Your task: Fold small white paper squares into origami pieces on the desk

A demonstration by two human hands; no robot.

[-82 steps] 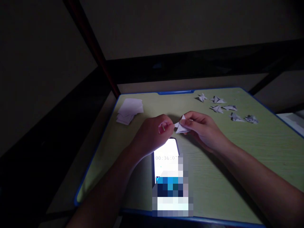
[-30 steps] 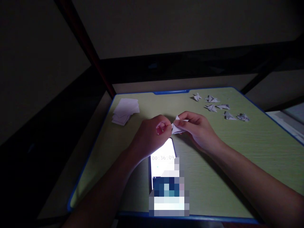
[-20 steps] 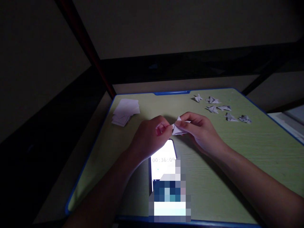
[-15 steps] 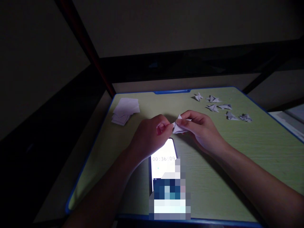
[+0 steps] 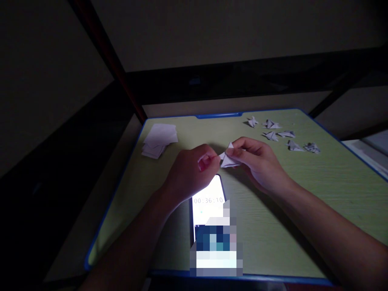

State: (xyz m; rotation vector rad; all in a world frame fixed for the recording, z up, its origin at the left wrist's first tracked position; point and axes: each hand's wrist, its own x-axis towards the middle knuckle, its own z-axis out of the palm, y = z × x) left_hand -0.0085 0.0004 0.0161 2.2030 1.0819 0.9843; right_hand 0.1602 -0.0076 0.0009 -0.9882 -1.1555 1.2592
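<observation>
Between my two hands, above the middle of the table, is a small piece of folded white paper (image 5: 230, 160) with pointed corners. My right hand (image 5: 257, 161) grips its body, thumb on top and fingers behind. The thumb and forefinger of my left hand (image 5: 197, 169) pinch a narrow tip at the paper's left side. The fingertips hide part of the folds. Just below the hands lies a phone (image 5: 209, 210) with a lit screen showing a running timer; its lower part is blurred out.
Several folded paper figures (image 5: 270, 136) lie at the table's back right. A stack of white paper sheets (image 5: 159, 135) is at the back left. The pale green table (image 5: 318, 194) has a raised blue rim. White and grey flat items (image 5: 372, 149) sit beyond its right edge.
The hands keep their grip on the folded paper, with only a slight shift of the fingers and paper. The timer reading has advanced by one second. The whole view has moved slightly.
</observation>
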